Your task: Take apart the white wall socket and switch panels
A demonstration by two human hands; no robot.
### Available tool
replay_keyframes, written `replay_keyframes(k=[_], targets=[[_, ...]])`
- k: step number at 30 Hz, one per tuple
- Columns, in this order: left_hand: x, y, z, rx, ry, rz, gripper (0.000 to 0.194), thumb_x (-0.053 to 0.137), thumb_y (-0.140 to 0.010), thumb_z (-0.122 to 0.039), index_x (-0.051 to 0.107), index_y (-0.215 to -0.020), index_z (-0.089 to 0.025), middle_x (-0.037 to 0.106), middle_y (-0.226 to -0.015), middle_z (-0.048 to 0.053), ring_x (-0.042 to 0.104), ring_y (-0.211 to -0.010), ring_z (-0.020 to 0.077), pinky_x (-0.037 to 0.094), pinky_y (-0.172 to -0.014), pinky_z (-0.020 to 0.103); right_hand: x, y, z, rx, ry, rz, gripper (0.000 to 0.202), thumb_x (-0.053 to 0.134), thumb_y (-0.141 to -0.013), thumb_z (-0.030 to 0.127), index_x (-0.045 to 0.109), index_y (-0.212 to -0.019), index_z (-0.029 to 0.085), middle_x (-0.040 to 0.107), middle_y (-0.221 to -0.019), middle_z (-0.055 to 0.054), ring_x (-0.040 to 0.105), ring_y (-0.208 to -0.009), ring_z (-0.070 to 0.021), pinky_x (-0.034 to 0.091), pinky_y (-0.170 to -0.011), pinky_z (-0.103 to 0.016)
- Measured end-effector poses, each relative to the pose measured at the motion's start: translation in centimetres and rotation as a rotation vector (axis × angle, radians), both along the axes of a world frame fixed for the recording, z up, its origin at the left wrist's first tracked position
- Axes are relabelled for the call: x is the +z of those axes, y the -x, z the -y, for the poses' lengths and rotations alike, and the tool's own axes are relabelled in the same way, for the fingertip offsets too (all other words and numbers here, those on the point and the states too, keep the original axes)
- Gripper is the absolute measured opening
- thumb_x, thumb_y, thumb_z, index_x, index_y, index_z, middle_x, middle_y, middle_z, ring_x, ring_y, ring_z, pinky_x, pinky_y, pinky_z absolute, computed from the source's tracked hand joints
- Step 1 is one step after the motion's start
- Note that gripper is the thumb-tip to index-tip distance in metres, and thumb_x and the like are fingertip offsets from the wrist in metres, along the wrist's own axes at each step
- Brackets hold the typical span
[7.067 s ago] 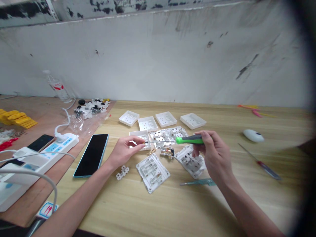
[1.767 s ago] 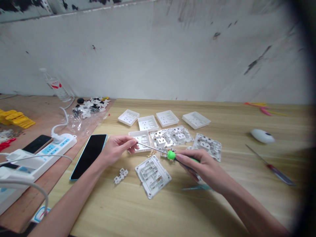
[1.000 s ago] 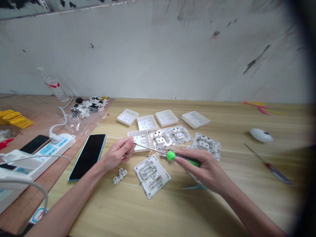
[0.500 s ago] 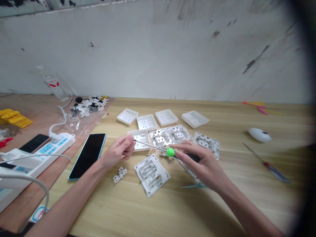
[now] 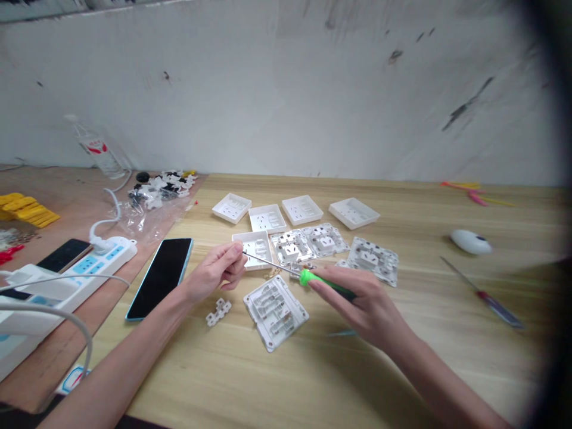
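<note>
Screwdriver [image 5: 305, 277] with a green and black handle sits in my right hand [image 5: 366, 298], seen from the head camera; my fingers and thumb close round that handle. Its metal shaft slants across to my left hand [image 5: 217, 271], where my thumb presses on the curled forefinger right at the tip. Whether I pinch some small part there, I cannot tell.

Behind the shaft lies a shallow white shell [image 5: 263, 245], open side up, with slots cut in its floor. Beyond it 4 more shells [image 5: 302, 210] form a loose row, open side up and slotted as well. Small brass bits [image 5: 271, 275] lie loose near the closest shell, on the wooden table [image 5: 223, 381]. Nearer to me is a white compartmented plate [image 5: 291, 302]; its compartments face up, and what sits in them is too small to make out. To the right of the closest shell, 2 socket plates [image 5: 292, 247] lie side by side, with 1 more farther right.

On my left, white and black pieces [image 5: 163, 187] are heaped by a clear plastic bag [image 5: 138, 223]; I cannot tell if any are inside it. A clear bottle [image 5: 96, 152] stands tilted near the wall, its contents indistinct. A power strip [image 5: 96, 262] has plugs in it.
</note>
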State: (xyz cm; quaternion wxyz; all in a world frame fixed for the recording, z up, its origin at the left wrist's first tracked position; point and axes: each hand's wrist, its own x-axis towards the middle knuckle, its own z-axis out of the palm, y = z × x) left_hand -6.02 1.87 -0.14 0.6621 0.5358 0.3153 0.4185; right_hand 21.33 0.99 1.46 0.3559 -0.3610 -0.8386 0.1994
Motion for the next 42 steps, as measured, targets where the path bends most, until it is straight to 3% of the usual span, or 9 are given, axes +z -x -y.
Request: replay_keyframes(k=[5, 11, 13, 18, 23, 29, 32, 36, 42], targets=[[0.4, -0.2, 0.1, -0.003, 0.064, 0.044, 0.037, 0.039, -0.098, -0.038, 0.029, -0.067, -0.019, 0.021, -0.058, -0.008, 0.019, -0.044, 0.0047, 0.025, -0.037, 0.014, 0.0, 0.1, 0.2, -0.004, -0.266, 0.055, 0.014, 0.062, -0.085, 0.018, 0.068, -0.096, 0.013, 0.067, -0.075, -0.005, 0.058, -0.063, -0.0127, 0.044, -0.059, -0.024], [0.9, -0.4, 0.2, -0.025, 0.178, 0.016, 0.042, 0.045, -0.094, -0.042, 0.029, -0.063, -0.019, 0.019, -0.058, -0.008, 0.015, -0.044, 0.0050, 0.024, -0.035, 0.014, 0.9, -0.8, 0.1, -0.045, -0.675, 0.260, 0.033, 0.071, -0.077, 0.015, 0.065, -0.109, 0.013, 0.063, -0.071, -0.003, 0.051, -0.064, -0.0137, 0.042, -0.062, -0.027], [1.1, -0.3, 0.1, -0.017, 0.216, -0.019, 0.043, 0.048, -0.093, -0.044, 0.033, -0.062, -0.018, 0.018, -0.058, -0.008, 0.015, -0.044, 0.0050, 0.023, -0.035, 0.014, 1.2, -1.2, 0.0, -0.068, -0.725, 0.295, 0.034, 0.073, -0.075, 0.016, 0.066, -0.108, 0.015, 0.062, -0.071, -0.003, 0.049, -0.065, -0.0143, 0.041, -0.061, -0.028], [1.1, 0.2, 0.0, 0.152, 0.158, -0.170, 0.034, 0.056, -0.088, -0.046, 0.062, -0.081, -0.013, 0.019, -0.055, -0.009, 0.019, -0.043, 0.0044, 0.024, -0.037, 0.014, 1.4, -2.5, 0.0, -0.098, -0.589, 0.254, 0.030, 0.071, -0.077, 0.019, 0.066, -0.106, 0.018, 0.060, -0.078, -0.004, 0.051, -0.069, -0.0149, 0.042, -0.062, -0.028], [1.2, -0.2, 0.2, 0.263, 0.022, -0.377, 0.031, 0.066, -0.081, -0.041, 0.070, -0.094, -0.013, 0.056, -0.069, 0.000, 0.040, -0.048, 0.0038, 0.036, -0.045, 0.017, 0.4, -4.2, 0.8, -0.143, -0.486, 0.189, 0.027, 0.072, -0.076, 0.016, 0.066, -0.102, 0.017, 0.059, -0.077, -0.003, 0.053, -0.069, -0.0143, 0.043, -0.063, -0.028], [1.1, -1.0, 0.7, 0.177, -0.040, -0.463, 0.028, 0.066, -0.081, -0.038, 0.070, -0.090, -0.012, 0.063, -0.068, 0.002, 0.058, -0.058, 0.0108, 0.051, -0.054, 0.022, -0.6, -4.9, 1.7, -0.139, -0.410, 0.155, 0.024, 0.072, -0.076, 0.016, 0.067, -0.100, 0.016, 0.060, -0.076, -0.003, 0.053, -0.068, -0.0137, 0.044, -0.061, -0.027], [1.0, -1.2, 1.4, 0.096, -0.058, -0.481, 0.028, 0.066, -0.082, -0.034, 0.068, -0.099, -0.013, 0.070, -0.083, 0.006, 0.065, -0.072, 0.0152, 0.055, -0.060, 0.025, -0.7, -5.1, 1.9, -0.141, -0.393, 0.135, 0.023, 0.071, -0.077, 0.016, 0.067, -0.099, 0.015, 0.060, -0.078, -0.004, 0.054, -0.069, -0.0139, 0.045, -0.061, -0.027], [1.0, -1.5, 2.2, 0.051, -0.164, -0.600, 0.025, 0.063, -0.085, -0.033, 0.068, -0.101, -0.014, 0.070, -0.095, 0.007, 0.066, -0.081, 0.0162, 0.054, -0.065, 0.025, -0.9, -5.3, 2.0, -0.175, -0.386, 0.109, 0.021, 0.070, -0.077, 0.017, 0.067, -0.098, 0.015, 0.061, -0.080, -0.005, 0.056, -0.072, -0.0149, 0.047, -0.064, -0.028], [1.3, -1.4, 2.1, 0.085, -0.395, -0.774, 0.017, 0.062, -0.085, -0.029, 0.069, -0.092, -0.016, 0.071, -0.089, 0.005, 0.063, -0.075, 0.0138, 0.048, -0.061, 0.022, -1.1, -5.0, 2.2, -0.180, -0.362, 0.097, 0.018, 0.069, -0.079, 0.021, 0.069, -0.097, 0.016, 0.061, -0.076, -0.004, 0.057, -0.069, -0.0153, 0.046, -0.060, -0.028]])
